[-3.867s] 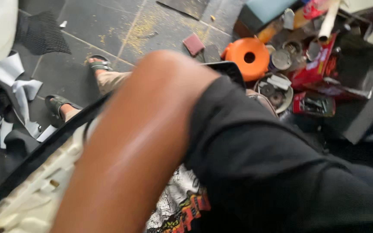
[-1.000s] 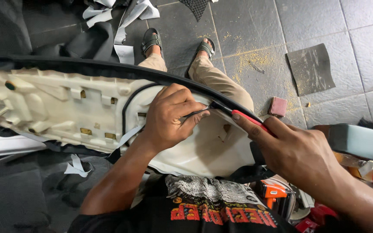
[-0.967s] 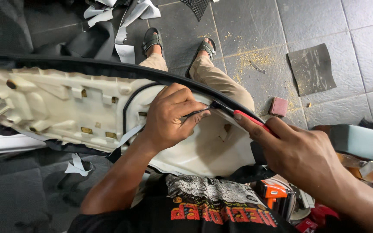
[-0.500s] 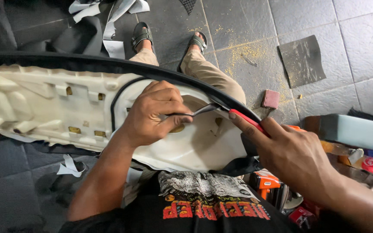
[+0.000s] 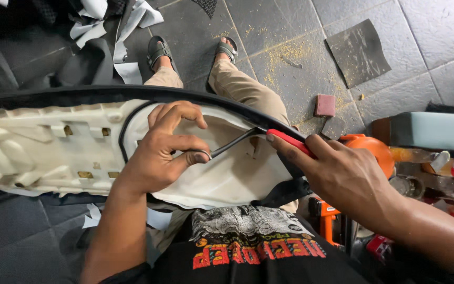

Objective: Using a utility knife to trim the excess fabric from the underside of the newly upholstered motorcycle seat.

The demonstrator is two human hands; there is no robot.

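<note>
The floor (image 5: 437, 37) is laid with large dark grey tiles, their pale joints running aslant, and yellowish sawdust (image 5: 295, 52) lies scattered over the middle tiles. A dark sheet of sandpaper (image 5: 358, 51) lies flat near a small reddish block (image 5: 324, 105). White and black fabric scraps (image 5: 116, 31) are heaped at the upper left. Even daylight falls over everything.

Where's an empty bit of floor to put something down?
Bare grey tiles lie at the top right, between the dark sandpaper sheet and the picture's edge, and between the sandalled feet and that sheet, though dusty. The right side by the orange disc is crowded with cans and tools; white scraps clutter the top left.
</note>
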